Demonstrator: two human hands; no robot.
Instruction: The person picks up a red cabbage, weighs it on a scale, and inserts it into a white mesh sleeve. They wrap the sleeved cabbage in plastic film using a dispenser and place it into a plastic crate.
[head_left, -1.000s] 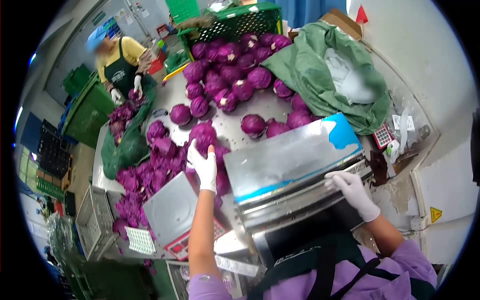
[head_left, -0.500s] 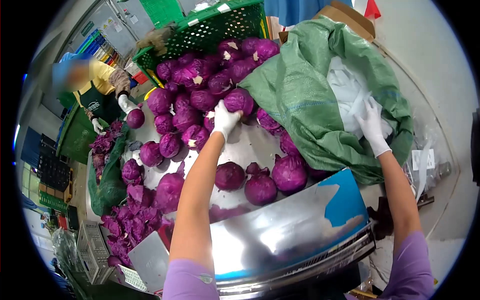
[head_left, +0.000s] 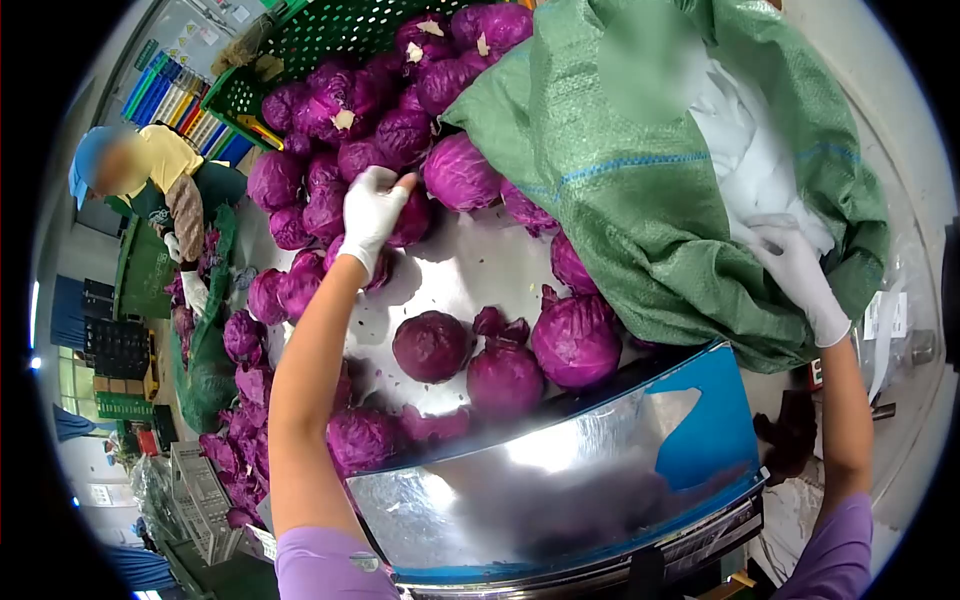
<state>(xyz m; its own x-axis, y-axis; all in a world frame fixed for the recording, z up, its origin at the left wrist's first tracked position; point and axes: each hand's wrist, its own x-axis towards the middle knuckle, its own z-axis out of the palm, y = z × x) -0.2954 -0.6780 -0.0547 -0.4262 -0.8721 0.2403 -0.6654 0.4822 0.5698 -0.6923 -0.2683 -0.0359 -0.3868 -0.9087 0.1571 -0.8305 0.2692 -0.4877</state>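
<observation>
My left hand (head_left: 372, 222), in a white glove with a bare fingertip showing, is over the red cabbages on the metal table (head_left: 440, 270). Its fingers are apart, and nothing is visibly held in it. Just to its right lies a large red cabbage (head_left: 461, 173); another cabbage (head_left: 411, 218) is partly hidden under the hand. Inside the mouth of a green woven sack (head_left: 640, 215), my gloved right hand (head_left: 795, 262) has its fingers closed on white material (head_left: 745, 135).
A green crate (head_left: 325, 48) stands behind the heaped cabbages. Loose cabbages, among them one (head_left: 430, 346), lie before a shiny metal panel (head_left: 540, 480). At the left, a person (head_left: 165, 175) in a cap works beside a green net bag (head_left: 205, 375).
My left hand has moved left, off the large cabbage. My right hand has shifted right and down in the view, its fingers now drawn together. The view has shifted, and the other person's hands are lower.
</observation>
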